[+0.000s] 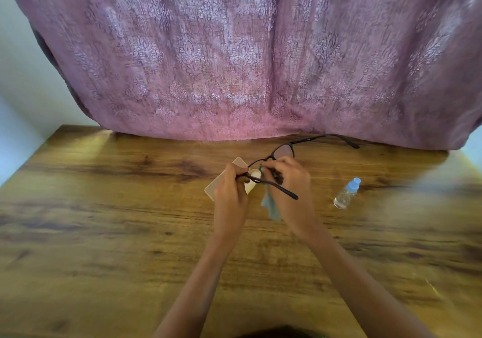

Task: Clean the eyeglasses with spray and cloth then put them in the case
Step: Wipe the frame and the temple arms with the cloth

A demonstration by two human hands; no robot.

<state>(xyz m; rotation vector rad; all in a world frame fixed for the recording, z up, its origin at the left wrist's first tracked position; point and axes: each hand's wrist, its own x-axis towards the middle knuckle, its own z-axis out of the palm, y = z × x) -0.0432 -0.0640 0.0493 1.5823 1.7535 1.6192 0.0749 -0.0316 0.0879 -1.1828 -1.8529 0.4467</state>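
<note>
Head view shows our left hand (230, 191) at frame centre, fingers pinched on the near rim of the eyeglasses (283, 155). Our right hand (292, 184) pinches a pale blue cloth (271, 207) against the nearer lens, the cloth's tail hanging below. We hold the glasses above the wooden table (104, 220), temples unfolded; their long axis runs from lower left to upper right, one temple reaching toward the pink curtain (234, 51). A beige case (212, 190) lies partly hidden under our left hand. Right of centre, a small spray bottle (347, 194) stands tilted, well apart.
</note>
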